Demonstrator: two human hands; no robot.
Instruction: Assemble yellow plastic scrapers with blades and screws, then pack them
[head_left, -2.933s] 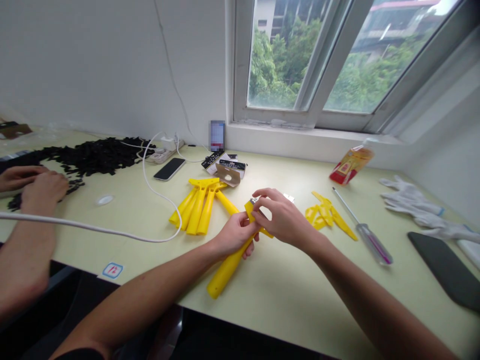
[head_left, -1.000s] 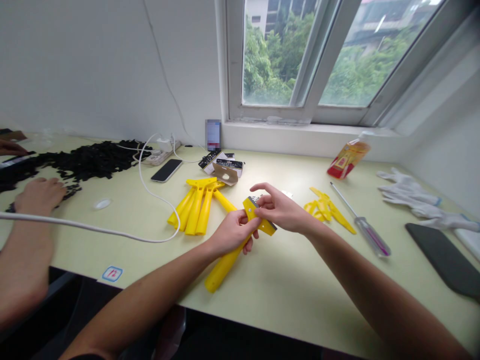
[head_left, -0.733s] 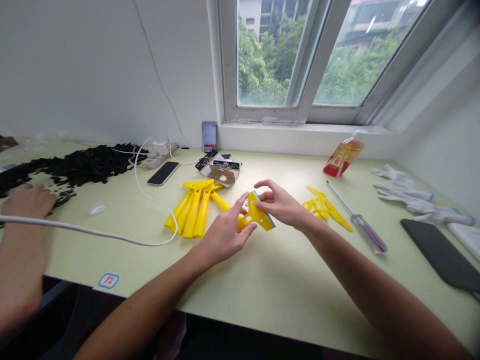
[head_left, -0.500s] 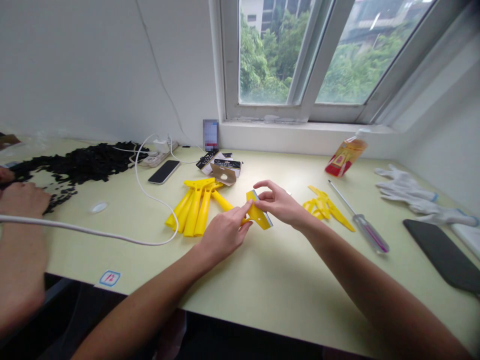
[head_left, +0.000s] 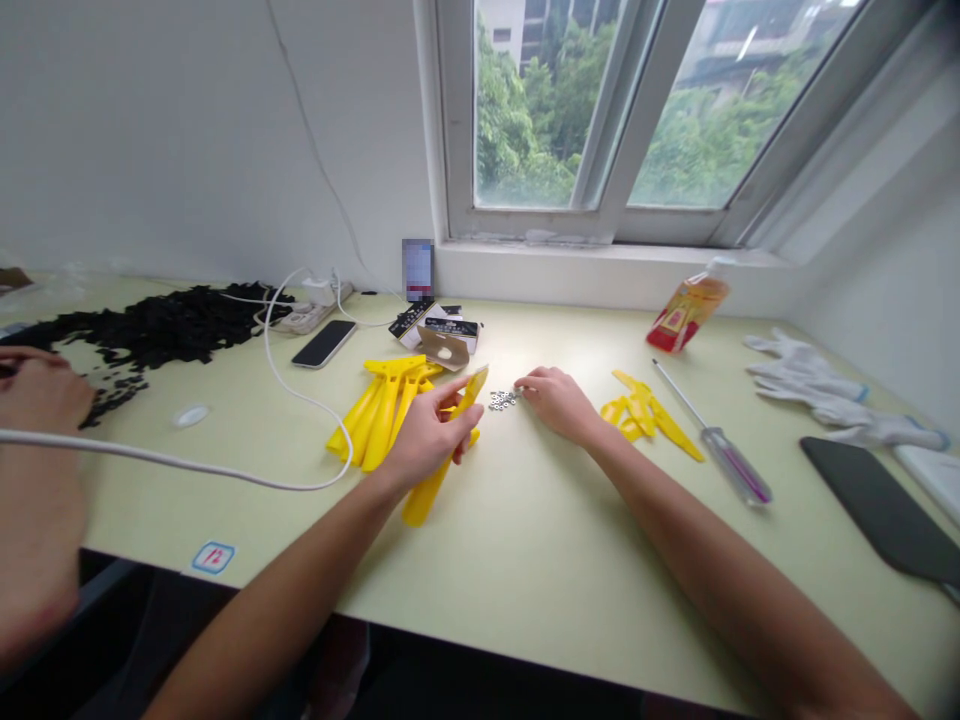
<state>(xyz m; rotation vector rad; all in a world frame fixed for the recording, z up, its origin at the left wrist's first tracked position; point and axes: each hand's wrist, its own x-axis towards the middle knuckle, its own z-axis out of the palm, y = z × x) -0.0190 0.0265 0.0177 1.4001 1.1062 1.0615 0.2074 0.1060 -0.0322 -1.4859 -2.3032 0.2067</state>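
Observation:
My left hand (head_left: 424,435) is closed around a yellow scraper (head_left: 421,500), its handle slanting down toward me and its head seen edge-on above the fingers. To the right of it lies a small pile of metal nuts (head_left: 501,401) on the table. My right hand (head_left: 561,402) rests at the pile's right side, fingertips drawn together by the nuts; whether they pinch one is too small to tell. Several more yellow scrapers (head_left: 381,415) lie stacked beyond my left hand. Loose yellow plastic pieces (head_left: 645,408) sit to the right of my right hand.
A screwdriver (head_left: 735,465), white gloves (head_left: 810,385), a black flat object (head_left: 877,510) and a drink bottle (head_left: 686,308) are on the right. Leftward are a phone (head_left: 324,344), a white cable (head_left: 296,487), black parts (head_left: 180,325) and another person's hand (head_left: 52,390). Opened packaging (head_left: 442,347) lies behind.
My left hand has turned the scraper edge-on and moved it slightly left. My right hand has let go of the scraper's head and come down to the nuts, which are now uncovered.

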